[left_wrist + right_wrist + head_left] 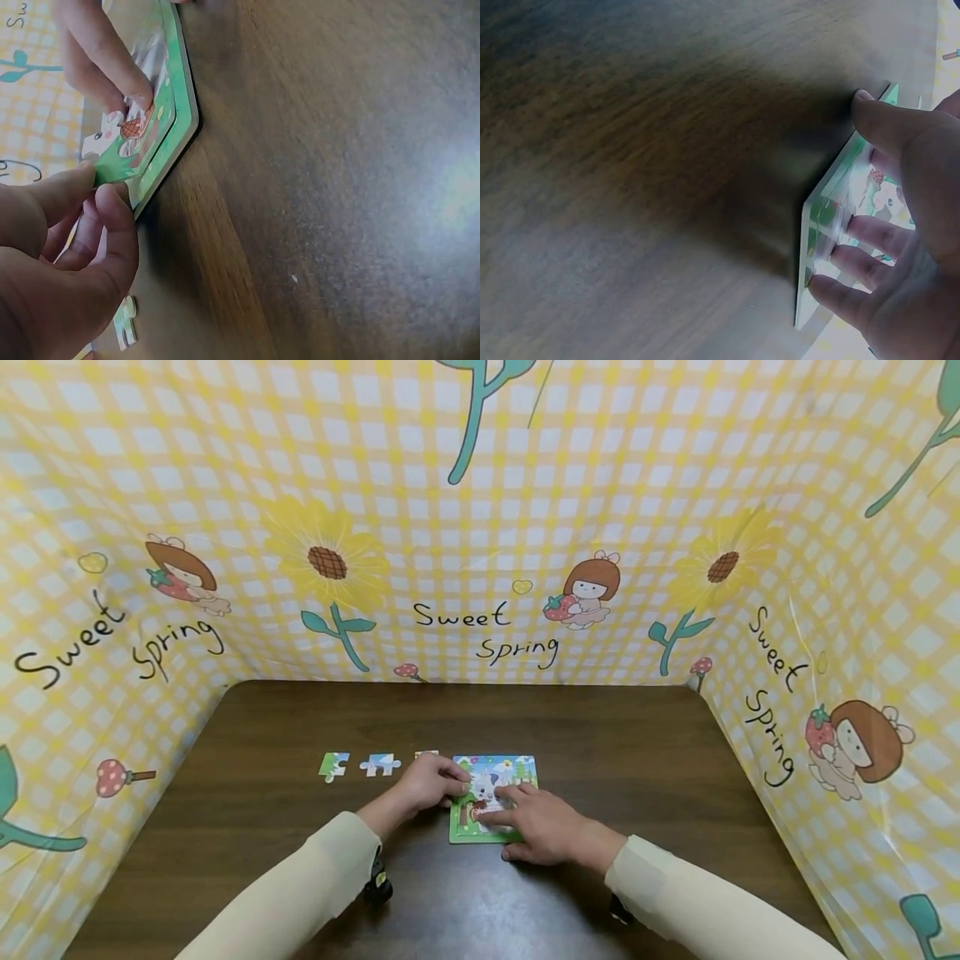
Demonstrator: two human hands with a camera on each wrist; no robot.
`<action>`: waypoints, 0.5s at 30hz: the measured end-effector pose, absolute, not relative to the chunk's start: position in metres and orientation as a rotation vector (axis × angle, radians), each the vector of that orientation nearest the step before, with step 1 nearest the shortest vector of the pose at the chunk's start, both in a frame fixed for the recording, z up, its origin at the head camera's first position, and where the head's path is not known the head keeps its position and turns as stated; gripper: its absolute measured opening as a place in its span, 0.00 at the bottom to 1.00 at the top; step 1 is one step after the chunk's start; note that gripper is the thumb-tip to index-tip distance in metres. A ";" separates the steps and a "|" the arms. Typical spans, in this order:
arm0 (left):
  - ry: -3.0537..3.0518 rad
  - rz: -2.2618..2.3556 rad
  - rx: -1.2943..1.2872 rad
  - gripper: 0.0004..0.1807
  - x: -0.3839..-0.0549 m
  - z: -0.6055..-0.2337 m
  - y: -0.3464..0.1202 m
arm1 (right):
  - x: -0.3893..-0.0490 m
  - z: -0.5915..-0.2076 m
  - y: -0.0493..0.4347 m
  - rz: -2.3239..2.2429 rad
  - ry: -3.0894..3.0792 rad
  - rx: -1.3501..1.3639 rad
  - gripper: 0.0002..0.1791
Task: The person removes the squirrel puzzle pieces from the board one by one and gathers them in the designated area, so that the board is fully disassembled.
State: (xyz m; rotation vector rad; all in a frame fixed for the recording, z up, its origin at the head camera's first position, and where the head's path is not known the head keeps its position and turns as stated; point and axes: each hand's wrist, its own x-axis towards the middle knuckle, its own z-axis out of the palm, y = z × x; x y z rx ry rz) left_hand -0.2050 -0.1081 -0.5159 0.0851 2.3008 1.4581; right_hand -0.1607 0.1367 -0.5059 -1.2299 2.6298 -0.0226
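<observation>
A square jigsaw puzzle board (487, 838) with a green border and a cartoon animal picture lies on the table. My left hand (431, 782) is at its left side. Between thumb and fingers it pinches a green puzzle piece (115, 163), held against the picture; part of the piece is covered by the fingertips. From the other side my right hand (546, 827) rests on the board. Its fingers (875, 234) are spread and touch the picture, while the thumb lies by the board's near edge.
Left of the board lie loose puzzle pieces: a green one (332, 765), a blue and white one (381, 765), and another (426, 753) partly hidden behind my left hand. Checked cloth (480, 527) walls the brown table (300, 718) at the back and both sides.
</observation>
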 end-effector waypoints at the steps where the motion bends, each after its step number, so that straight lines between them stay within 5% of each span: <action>1: 2.299 1.463 0.075 0.06 -0.205 -0.516 -0.108 | -0.161 -0.507 0.136 -0.023 2.629 -1.234 0.33; 15: 2.360 1.493 0.146 0.07 -0.203 -0.491 -0.125 | -0.161 -0.505 0.137 -0.024 2.626 -1.242 0.33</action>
